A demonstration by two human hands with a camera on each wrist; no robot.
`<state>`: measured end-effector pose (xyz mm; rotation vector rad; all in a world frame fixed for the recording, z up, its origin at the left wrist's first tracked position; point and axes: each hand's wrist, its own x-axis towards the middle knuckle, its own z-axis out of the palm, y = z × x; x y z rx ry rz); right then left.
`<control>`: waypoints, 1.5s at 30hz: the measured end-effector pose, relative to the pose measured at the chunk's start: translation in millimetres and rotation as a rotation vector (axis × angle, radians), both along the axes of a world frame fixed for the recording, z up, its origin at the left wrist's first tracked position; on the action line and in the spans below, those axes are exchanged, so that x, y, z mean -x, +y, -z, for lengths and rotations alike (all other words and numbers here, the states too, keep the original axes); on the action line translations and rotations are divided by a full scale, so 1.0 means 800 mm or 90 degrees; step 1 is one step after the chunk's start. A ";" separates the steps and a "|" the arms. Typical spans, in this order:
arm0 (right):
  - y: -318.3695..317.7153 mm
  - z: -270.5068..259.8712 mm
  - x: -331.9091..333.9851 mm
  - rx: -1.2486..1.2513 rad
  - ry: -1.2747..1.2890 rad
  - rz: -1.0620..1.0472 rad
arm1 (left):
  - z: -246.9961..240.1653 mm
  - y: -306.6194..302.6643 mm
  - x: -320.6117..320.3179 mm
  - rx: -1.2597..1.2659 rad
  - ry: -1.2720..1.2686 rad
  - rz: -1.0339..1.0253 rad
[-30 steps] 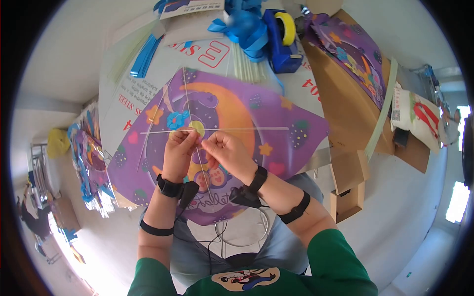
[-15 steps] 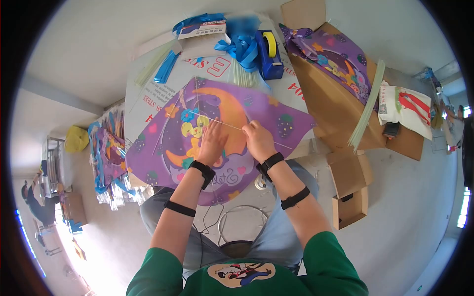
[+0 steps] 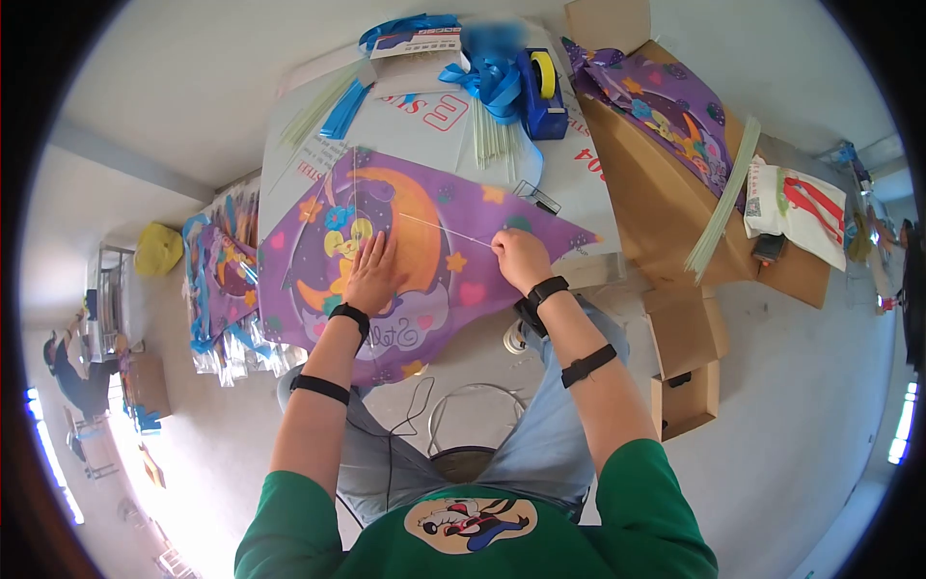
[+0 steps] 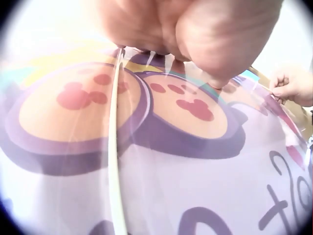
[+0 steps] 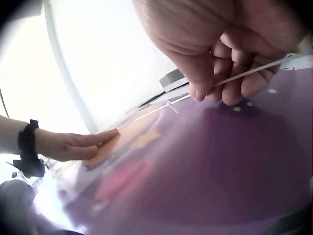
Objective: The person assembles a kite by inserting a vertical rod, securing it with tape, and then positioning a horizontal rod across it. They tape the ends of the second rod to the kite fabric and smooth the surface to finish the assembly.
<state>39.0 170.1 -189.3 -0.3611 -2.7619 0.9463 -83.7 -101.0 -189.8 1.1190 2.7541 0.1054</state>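
A purple kite [image 3: 463, 212] printed with a moon and a yellow cartoon animal lies on the table. My left hand [image 3: 371, 273] rests palm down on its middle, fingers spread; in the left wrist view a pale lengthwise rod [image 4: 113, 127] runs under that hand. Toward the kite's right side, my right hand [image 3: 522, 259] pinches a thin white cross rod [image 3: 444, 228] between thumb and fingers. The right wrist view shows this rod [image 5: 249, 72] passing through the curled fingers [image 5: 232, 90], close over the purple sheet.
At the table's back are blue ribbon [image 3: 492, 87], a blue tape dispenser [image 3: 545, 114] with yellow tape and a bundle of pale rods [image 3: 494, 145]. Right of the table, a cardboard box [image 3: 627, 174] bears more printed kites [image 3: 675, 106] and rods [image 3: 723, 203]. Packaged kites [image 3: 222, 265] hang at left.
My hands have parted from the rods' crossing. The left now lies flat on the kite; the right has slid rightward along the cross rod, which now slants. The kite has shifted slightly left since half a second ago.
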 end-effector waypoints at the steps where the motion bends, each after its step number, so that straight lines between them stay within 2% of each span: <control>1: 0.003 -0.001 0.001 -0.023 -0.010 0.014 | -0.002 -0.004 0.004 -0.002 -0.009 0.008; 7: 0.008 0.008 0.016 -0.063 0.064 0.022 | -0.003 -0.012 0.022 -0.010 -0.021 0.014; 12: 0.028 0.002 0.037 -0.091 0.065 0.013 | -0.016 0.006 0.023 -0.004 -0.010 -0.008; 15: 0.049 0.003 0.046 -0.112 0.069 0.008 | -0.030 0.049 0.015 -0.054 0.037 -0.010; 17: 0.058 0.008 0.047 -0.129 0.076 0.017 | -0.030 0.085 0.014 -0.231 -0.019 0.088; 21: 0.071 0.012 0.047 -0.111 0.093 0.016 | -0.030 0.152 0.015 -0.267 -0.085 0.093; 24: 0.081 -0.002 0.048 -0.082 0.092 0.091 | -0.037 0.188 0.025 -0.273 -0.106 0.102; 26: 0.090 -0.014 0.050 -0.025 0.053 0.206 | -0.036 0.202 0.031 -0.281 -0.090 0.112; 29: 0.105 -0.028 0.049 -0.045 0.010 0.248 | -0.037 0.219 0.037 -0.280 -0.073 0.117; 31: 0.112 -0.019 0.048 -0.051 0.028 0.210 | -0.037 0.229 0.040 -0.270 -0.072 0.115; 34: 0.113 -0.002 0.053 -0.064 0.080 0.164 | -0.034 0.255 0.042 -0.339 -0.105 0.136; 36: 0.113 0.001 0.059 -0.073 0.124 0.155 | -0.036 0.282 0.044 -0.396 -0.242 0.168; 37: 0.109 -0.003 0.063 -0.052 0.176 0.134 | -0.042 0.295 0.043 -0.398 -0.237 0.171; 39: 0.105 -0.012 0.066 -0.032 0.232 0.114 | -0.056 0.316 0.042 -0.416 -0.513 0.035; 43: 0.107 -0.025 0.066 0.025 0.247 0.097 | -0.055 0.330 0.072 -0.386 -0.591 0.080; 45: 0.108 -0.030 0.065 0.047 0.272 0.085 | -0.064 0.329 0.098 -0.301 -0.668 0.012</control>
